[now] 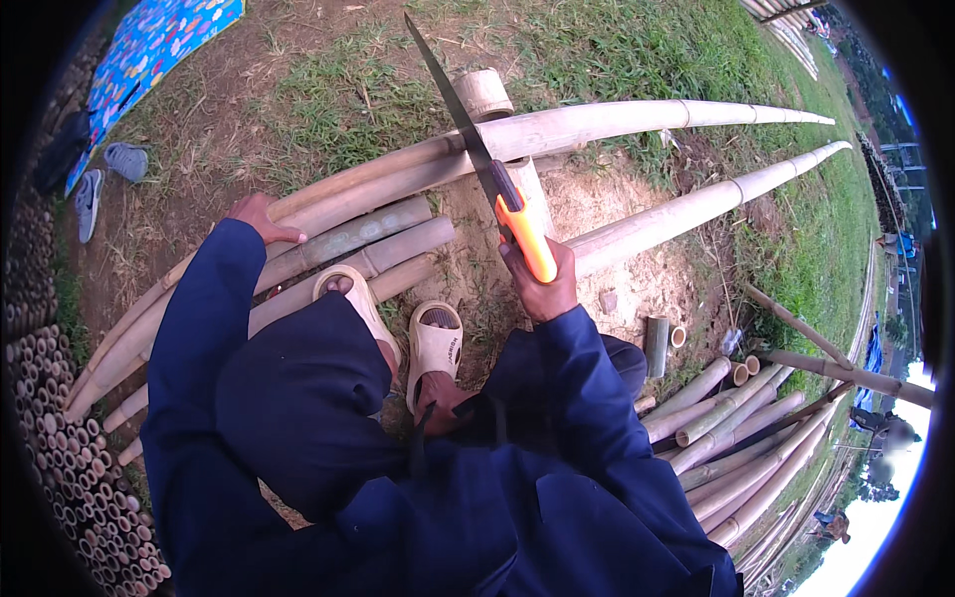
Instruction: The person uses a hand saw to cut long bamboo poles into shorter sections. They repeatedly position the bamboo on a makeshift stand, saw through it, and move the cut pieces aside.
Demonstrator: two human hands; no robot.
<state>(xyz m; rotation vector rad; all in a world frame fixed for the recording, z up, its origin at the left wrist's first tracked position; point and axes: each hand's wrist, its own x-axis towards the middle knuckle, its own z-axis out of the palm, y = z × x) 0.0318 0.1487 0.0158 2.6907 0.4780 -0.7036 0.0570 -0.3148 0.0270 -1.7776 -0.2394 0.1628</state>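
Note:
My right hand (542, 287) is closed round the orange handle of a handsaw (479, 151), its long dark blade pointing up and away to the left. The blade crosses a long pale bamboo pole (587, 125); whether its teeth touch the pole I cannot tell. To the left, my left hand (261, 218) grips the bamboo, thumb on the near side and the other fingers partly hidden. A short bamboo stump (483, 94) rises behind the pole and an upright bamboo post (531, 191) stands in front. Pale sawdust (622, 289) covers the ground around it.
Cut bamboo lengths (370, 231) lie near my sandalled feet (436, 348). Another long pole (686, 215) stretches away right. Bamboo is piled at lower right (721, 418) and stacked end-on at left (75, 468). Shoes (90, 204) and a blue patterned sheet (149, 60) lie far left.

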